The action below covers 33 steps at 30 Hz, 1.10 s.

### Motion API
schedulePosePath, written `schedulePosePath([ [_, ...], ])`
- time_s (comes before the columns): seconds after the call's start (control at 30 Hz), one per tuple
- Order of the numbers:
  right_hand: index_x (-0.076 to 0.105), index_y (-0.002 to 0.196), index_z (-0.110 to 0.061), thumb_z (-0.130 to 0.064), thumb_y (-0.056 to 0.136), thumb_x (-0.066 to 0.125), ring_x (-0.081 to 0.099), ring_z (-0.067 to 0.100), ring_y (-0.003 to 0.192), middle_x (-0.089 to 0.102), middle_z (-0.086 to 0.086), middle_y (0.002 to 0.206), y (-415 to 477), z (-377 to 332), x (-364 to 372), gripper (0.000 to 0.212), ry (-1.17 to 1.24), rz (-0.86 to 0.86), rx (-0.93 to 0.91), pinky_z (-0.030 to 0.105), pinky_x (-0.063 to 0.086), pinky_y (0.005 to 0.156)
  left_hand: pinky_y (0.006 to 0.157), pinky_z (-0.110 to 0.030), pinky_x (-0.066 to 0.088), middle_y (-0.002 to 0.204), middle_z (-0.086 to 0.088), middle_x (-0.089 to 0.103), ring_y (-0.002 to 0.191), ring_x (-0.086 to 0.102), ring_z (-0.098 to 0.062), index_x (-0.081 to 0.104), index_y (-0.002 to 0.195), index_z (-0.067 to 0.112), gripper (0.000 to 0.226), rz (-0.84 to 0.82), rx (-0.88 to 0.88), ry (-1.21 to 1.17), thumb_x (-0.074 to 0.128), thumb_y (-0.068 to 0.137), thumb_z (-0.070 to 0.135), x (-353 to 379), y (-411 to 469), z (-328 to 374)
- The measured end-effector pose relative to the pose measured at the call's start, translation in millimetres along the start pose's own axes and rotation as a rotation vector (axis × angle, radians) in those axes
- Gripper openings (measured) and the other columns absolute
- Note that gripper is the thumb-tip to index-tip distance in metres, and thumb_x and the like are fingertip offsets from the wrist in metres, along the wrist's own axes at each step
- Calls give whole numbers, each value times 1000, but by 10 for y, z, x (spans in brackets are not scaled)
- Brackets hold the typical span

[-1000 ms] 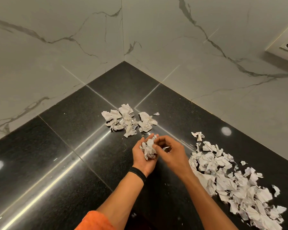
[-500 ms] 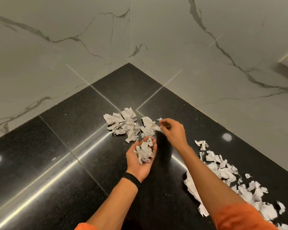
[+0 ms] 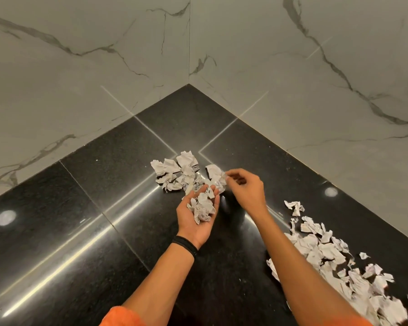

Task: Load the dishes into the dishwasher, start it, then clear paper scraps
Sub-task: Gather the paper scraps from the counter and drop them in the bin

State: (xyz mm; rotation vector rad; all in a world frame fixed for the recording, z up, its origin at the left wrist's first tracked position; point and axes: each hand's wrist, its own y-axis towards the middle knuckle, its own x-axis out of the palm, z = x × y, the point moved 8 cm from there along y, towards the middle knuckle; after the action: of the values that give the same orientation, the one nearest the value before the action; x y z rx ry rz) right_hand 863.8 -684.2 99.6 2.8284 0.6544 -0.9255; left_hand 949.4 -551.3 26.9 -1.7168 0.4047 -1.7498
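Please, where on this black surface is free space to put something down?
Free: the left half of the black surface, between the left wall and the left hand; also the far corner behind the small scrap pile. Crowded: the right side, under the large scrap pile.

Behind left hand (image 3: 189, 225), small pile (image 3: 178, 171); rightward, large pile (image 3: 327, 255).

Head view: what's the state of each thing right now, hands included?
Left hand: palm up, cupped, carries scraps.
Palm scraps: crumpled, resting in left hand.
Right hand: pinches corner pile's right edge.
Corner pile: crumpled, loose on counter.
Right pile: loose, spread out, no hand on it.
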Motion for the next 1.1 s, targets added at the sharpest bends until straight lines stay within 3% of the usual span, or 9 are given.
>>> schedulePosePath([
  [0.1, 77, 100, -26, -14, 89, 75, 69, 5, 84, 75, -10, 89, -533, -350, 83, 16, 200, -162, -25, 23, 56, 76, 101, -41, 51, 120, -17, 71, 106, 69, -30, 66, 125, 4, 39, -30, -15, 32, 54, 95, 27, -19, -34, -51],
  [0.23, 77, 97, -25, -16, 83, 80, 67, 2, 84, 73, -14, 87, -931, -483, 242, 17, 126, -244, -42, 13, 49, 73, 97, -49, 55, 119, -19, 70, 105, 70, -34, 66, 124, 3, 40, -30, -21, 39, 50, 100, 30, -97, -91, -84],
  [0.37, 77, 94, -25, -23, 90, 77, 69, 5, 85, 75, -13, 90, -751, -383, 166, 5, 205, -112, -27, 23, 56, 78, 101, -42, 53, 124, -19, 69, 112, 68, -32, 67, 122, 0, 38, -37, -5, -28, 50, 99, 25, -131, -222, 16],
  [0.47, 75, 106, -24, -28, 91, 75, 67, 3, 86, 72, -13, 96, -432, -159, 110, 15, 9, 14, 28, 30, 59, 80, 105, -42, 48, 131, -22, 66, 122, 63, -34, 64, 127, -2, 41, -12, 9, -65, 46, 102, 25, -174, -300, 112],
  [0.57, 69, 113, -24, -41, 90, 73, 65, 5, 83, 69, -10, 95, -200, -14, 248, 28, -182, -32, 80, 25, 49, 71, 106, -43, 48, 131, -23, 66, 122, 62, -34, 65, 125, -2, 41, 14, 20, -80, 46, 102, 26, -250, -297, 218],
  [0.63, 67, 110, -24, -35, 90, 74, 63, 5, 77, 68, -11, 85, -126, 35, 326, 23, -178, -49, 132, 24, 45, 66, 109, -43, 46, 133, -23, 65, 127, 60, -35, 64, 128, -2, 42, 30, 25, -84, 46, 102, 26, -295, -274, 276],
  [0.7, 70, 105, -21, -24, 89, 75, 65, 8, 79, 68, -10, 83, -97, 90, 342, 17, -98, -31, 188, 24, 49, 68, 110, -43, 46, 133, -23, 65, 128, 60, -35, 63, 130, -1, 43, 41, 28, -80, 46, 102, 27, -329, -269, 308],
  [0.8, 73, 101, -20, -19, 88, 77, 67, 8, 84, 70, -8, 88, -167, 96, 201, 13, 63, 35, 191, 11, 48, 64, 110, -43, 46, 133, -23, 65, 126, 61, -35, 62, 132, -1, 43, 49, 32, -70, 46, 102, 27, -365, -254, 334],
  [1.1, 74, 106, -11, -10, 88, 78, 71, 11, 84, 77, 1, 95, -778, -158, -132, 19, 595, 40, 233, 23, 58, 74, 108, -42, 47, 127, -21, 69, 120, 64, -33, 67, 126, 1, 42, 31, 32, 26, 46, 103, 29, -209, -289, 98],
])
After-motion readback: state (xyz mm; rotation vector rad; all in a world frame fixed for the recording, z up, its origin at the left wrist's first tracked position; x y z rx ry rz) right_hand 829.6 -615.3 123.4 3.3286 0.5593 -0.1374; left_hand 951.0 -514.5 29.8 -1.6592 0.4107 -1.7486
